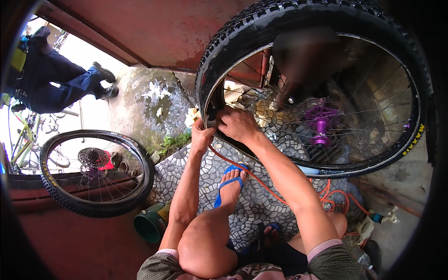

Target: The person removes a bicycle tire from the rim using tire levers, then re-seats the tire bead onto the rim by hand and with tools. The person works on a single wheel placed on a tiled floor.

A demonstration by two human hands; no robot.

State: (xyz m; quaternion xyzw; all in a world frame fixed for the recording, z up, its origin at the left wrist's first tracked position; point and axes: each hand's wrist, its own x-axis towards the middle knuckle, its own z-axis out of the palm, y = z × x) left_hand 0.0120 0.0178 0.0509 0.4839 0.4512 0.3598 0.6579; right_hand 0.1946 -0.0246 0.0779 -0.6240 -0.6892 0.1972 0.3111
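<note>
A large bicycle wheel with a black knobby tire [219, 51] stands tilted in front of me, its purple hub [321, 126] at the right. At the wheel's left side my left hand [202, 136] is closed, fingertips pinching the tire's edge by the rim. Close beside it, my right hand [237, 124] reaches inside the rim with curled fingers; what they grip is hidden. Something small and pale shows between the two hands. An orange air hose [261, 183] runs from beneath my left hand across to the right, passing under my right forearm.
Another bicycle wheel [100, 203] with a cassette leans at the left. A green container [148, 226] lies below it. Hose coils [333, 196] rest on the pebble-mosaic floor [186, 179]. A person in dark trousers [60, 86] is at the upper left, near a red metal panel [163, 28].
</note>
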